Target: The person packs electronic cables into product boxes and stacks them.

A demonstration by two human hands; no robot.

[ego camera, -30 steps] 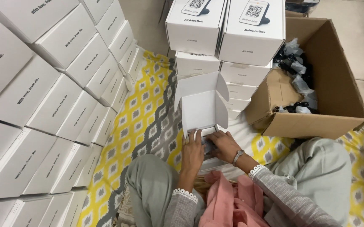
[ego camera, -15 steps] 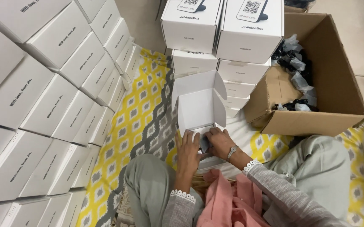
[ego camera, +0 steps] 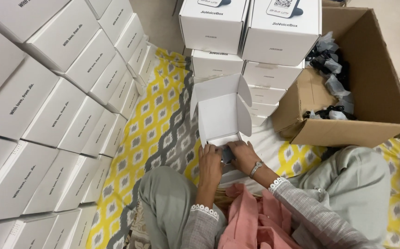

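An open white carton (ego camera: 220, 113) stands on the patterned mat in front of my crossed legs, its lid flaps raised. My left hand (ego camera: 210, 159) rests against the carton's near left edge, fingers curled on it. My right hand (ego camera: 243, 154), with a watch at the wrist, is at the near right edge. Between the two hands sits a small dark item (ego camera: 227, 154), mostly hidden, and both hands press on it at the carton's mouth.
A wall of stacked white boxes (ego camera: 57, 120) fills the left side. More white boxes (ego camera: 250, 37) are stacked behind the carton. A brown cardboard box (ego camera: 347, 124) with several bagged dark items stands at the right. A yellow and grey mat (ego camera: 153, 133) covers the floor.
My hands stay at the carton's near edge, with only small finger shifts. The view has drifted slightly.
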